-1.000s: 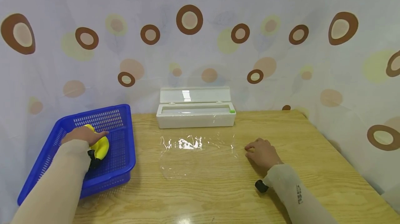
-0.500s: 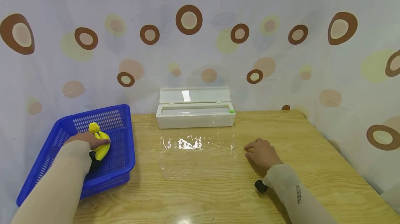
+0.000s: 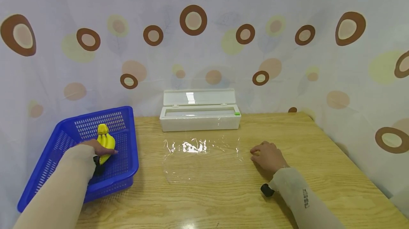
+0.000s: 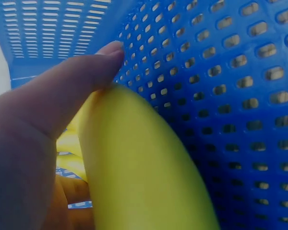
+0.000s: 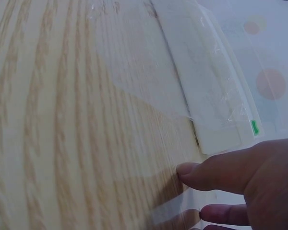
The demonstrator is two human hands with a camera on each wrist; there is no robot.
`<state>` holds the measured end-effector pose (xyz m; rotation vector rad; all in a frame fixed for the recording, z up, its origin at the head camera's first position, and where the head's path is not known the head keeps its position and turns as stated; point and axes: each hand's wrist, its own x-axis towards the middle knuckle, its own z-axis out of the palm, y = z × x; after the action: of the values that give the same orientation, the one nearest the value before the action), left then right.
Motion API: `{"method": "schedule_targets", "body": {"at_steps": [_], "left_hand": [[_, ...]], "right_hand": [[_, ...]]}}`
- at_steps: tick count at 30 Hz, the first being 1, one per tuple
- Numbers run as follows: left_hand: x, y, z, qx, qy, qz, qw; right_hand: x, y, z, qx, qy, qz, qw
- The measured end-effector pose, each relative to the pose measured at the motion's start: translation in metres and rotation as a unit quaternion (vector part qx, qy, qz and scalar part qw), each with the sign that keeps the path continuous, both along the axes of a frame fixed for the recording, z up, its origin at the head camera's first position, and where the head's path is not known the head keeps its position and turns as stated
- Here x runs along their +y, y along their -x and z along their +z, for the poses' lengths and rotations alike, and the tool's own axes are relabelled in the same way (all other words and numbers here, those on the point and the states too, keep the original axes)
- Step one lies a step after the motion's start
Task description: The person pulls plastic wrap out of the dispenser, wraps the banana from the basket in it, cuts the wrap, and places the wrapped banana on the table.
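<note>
My left hand (image 3: 96,146) grips a bunch of yellow bananas (image 3: 109,141) inside the blue plastic basket (image 3: 135,151). In the left wrist view the thumb (image 4: 81,76) lies over one banana (image 4: 139,167), and fingers show on its far side. The bunch stands with its stem end up, toward the basket's back wall. My right hand (image 3: 267,156) rests on the wooden table, holding nothing, its fingers loosely bent. Left of it, clear plastic wrap (image 3: 195,147) lies flat on the table, running out from the white wrap dispenser box (image 3: 200,122).
The dispenser's lid (image 3: 199,97) stands raised against the patterned curtain (image 3: 204,55) behind the table. A green slider (image 3: 237,113) sits at the box's right end. The wooden table (image 3: 223,204) extends in front of the box, with the basket at its left.
My left hand has shifted slightly right inside the basket and turned the bananas more upright, the stem end moving right. My right hand has stayed where it was.
</note>
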<state>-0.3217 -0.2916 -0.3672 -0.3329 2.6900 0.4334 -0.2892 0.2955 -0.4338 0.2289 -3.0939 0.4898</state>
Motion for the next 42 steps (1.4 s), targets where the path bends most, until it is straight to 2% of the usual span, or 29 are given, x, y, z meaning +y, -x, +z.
{"method": "schedule_targets", "body": {"at_steps": [7, 10, 17, 22, 30, 38, 42], "left_hand": [[0.011, -0.010, 0.010, -0.011, -0.015, 0.000, 0.9998], [0.008, -0.008, 0.007, -0.014, -0.019, 0.000, 0.9997], [-0.004, 0.004, -0.002, -0.007, -0.014, -0.029, 0.9994], [-0.008, 0.009, -0.003, -0.015, -0.024, -0.021, 0.9994], [-0.008, 0.007, 0.000, -0.009, -0.011, -0.029, 0.9995], [-0.009, 0.006, 0.007, 0.005, -0.020, -0.014, 0.9997], [-0.010, 0.008, 0.008, 0.017, 0.004, -0.031, 0.9994]], "right_hand": [[0.002, 0.001, -0.001, 0.004, 0.001, 0.002, 1.000], [0.002, 0.001, -0.002, 0.006, -0.001, 0.002, 1.000], [0.002, 0.002, -0.001, 0.001, 0.002, 0.000, 1.000], [0.001, 0.003, -0.002, -0.001, -0.001, -0.003, 1.000], [0.002, 0.003, -0.002, 0.003, 0.004, 0.000, 1.000], [0.000, 0.001, 0.000, 0.000, 0.003, -0.002, 1.000], [0.001, 0.000, 0.001, -0.005, 0.007, -0.003, 1.000]]}}
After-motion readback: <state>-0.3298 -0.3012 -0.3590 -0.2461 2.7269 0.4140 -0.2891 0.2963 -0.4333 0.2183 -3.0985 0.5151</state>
